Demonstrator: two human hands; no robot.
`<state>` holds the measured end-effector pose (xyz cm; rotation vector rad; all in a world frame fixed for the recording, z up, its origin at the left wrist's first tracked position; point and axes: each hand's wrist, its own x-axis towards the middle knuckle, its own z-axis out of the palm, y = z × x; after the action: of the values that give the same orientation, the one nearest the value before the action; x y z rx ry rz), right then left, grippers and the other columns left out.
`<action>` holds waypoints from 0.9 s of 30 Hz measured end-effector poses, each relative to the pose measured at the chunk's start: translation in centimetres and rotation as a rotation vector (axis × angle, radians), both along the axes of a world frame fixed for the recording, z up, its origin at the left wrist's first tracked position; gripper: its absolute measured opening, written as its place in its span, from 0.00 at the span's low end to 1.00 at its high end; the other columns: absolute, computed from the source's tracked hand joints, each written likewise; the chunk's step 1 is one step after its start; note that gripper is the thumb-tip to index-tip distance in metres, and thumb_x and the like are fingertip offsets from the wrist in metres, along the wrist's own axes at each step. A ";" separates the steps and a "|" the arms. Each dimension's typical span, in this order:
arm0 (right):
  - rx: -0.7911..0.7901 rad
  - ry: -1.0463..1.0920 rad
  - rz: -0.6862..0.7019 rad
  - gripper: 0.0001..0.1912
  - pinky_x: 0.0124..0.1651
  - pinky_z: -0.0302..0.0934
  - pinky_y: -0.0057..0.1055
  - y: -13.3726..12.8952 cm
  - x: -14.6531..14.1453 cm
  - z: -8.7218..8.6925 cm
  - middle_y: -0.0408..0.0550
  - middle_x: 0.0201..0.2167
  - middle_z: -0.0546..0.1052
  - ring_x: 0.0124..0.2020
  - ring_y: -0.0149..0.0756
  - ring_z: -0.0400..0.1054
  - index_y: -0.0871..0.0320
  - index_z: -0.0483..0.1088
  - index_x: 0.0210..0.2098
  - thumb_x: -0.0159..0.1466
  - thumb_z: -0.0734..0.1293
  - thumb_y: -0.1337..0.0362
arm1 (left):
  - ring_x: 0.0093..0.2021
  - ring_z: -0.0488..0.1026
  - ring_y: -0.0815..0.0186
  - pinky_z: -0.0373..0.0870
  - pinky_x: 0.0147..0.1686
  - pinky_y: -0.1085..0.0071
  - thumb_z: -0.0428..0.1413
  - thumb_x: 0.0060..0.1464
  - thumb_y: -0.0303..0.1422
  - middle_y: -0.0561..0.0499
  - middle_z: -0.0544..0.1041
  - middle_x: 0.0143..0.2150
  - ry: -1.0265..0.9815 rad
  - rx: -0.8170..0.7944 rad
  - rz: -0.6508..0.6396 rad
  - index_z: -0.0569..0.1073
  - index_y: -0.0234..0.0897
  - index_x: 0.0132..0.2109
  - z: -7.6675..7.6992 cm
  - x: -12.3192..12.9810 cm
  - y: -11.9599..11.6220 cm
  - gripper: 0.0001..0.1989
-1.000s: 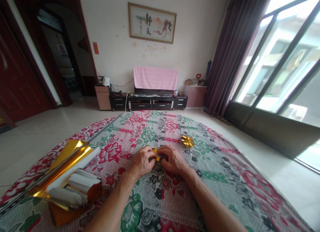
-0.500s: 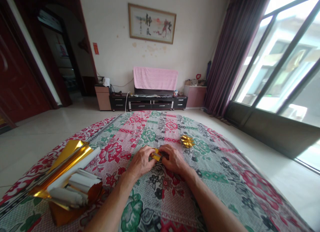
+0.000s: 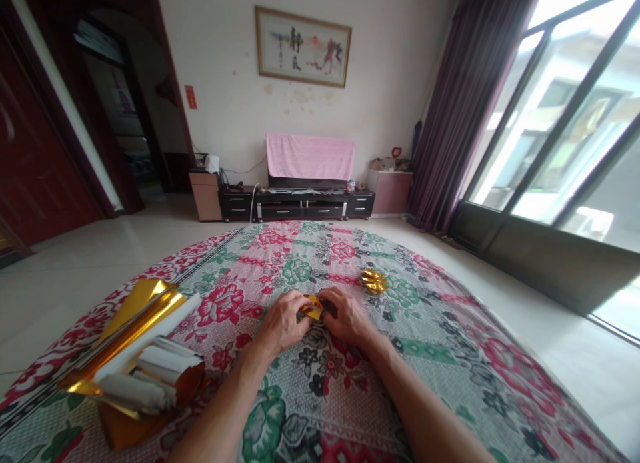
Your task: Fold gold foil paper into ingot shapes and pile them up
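Note:
Between my two hands is a small piece of gold foil paper, over the middle of the flowered cloth. My left hand pinches its left side, thumb toward me and fingers curled behind. On the other side my right hand is closed on the paper's right edge. The fingertips hide part of the piece, so its full shape cannot be made out. Just beyond my right hand, a folded gold foil ornament rests on the cloth.
Gold foil sheets lie at the left, partly rolled, beside stacks of silvery-white folded paper. Beyond the cloth stands a low black cabinet with a pink cloth above it. A purple curtain hangs by the window at right.
The gold foil piece has tilted slightly between my fingers, and my right fingers have shifted a little. All else stays in place.

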<state>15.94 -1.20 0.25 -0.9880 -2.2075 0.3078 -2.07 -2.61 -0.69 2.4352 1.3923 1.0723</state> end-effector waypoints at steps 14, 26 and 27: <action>0.026 0.081 -0.186 0.10 0.42 0.59 0.28 0.1 -0.9 0.2 0.50 0.33 0.73 0.36 0.33 0.66 0.60 0.72 0.30 0.60 0.59 0.68 | 0.43 0.71 0.66 0.68 0.46 0.68 0.42 0.48 0.19 0.47 0.72 0.47 -0.127 0.051 0.148 0.68 0.37 0.48 -1.2 -0.6 1.4 0.22; 0.042 0.110 -0.119 0.10 0.41 0.59 0.27 0.3 -1.1 -0.5 0.48 0.34 0.73 0.36 0.32 0.66 0.58 0.72 0.33 0.61 0.60 0.70 | 0.33 0.74 0.66 0.70 0.38 0.69 0.47 0.54 0.35 0.45 0.77 0.40 -0.214 -0.097 0.234 0.70 0.34 0.49 0.2 -0.2 0.6 0.18; 0.044 0.125 -0.100 0.10 0.41 0.59 0.27 0.3 -1.1 -0.3 0.47 0.35 0.73 0.36 0.31 0.67 0.57 0.72 0.35 0.62 0.59 0.69 | 0.33 0.74 0.66 0.70 0.37 0.70 0.47 0.54 0.37 0.46 0.77 0.39 -0.251 -0.131 0.232 0.70 0.34 0.49 0.5 -0.2 0.5 0.18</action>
<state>14.85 -0.94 -0.08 -1.0235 -2.0371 0.2663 -2.31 -2.11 -0.22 2.0050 1.6284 1.2419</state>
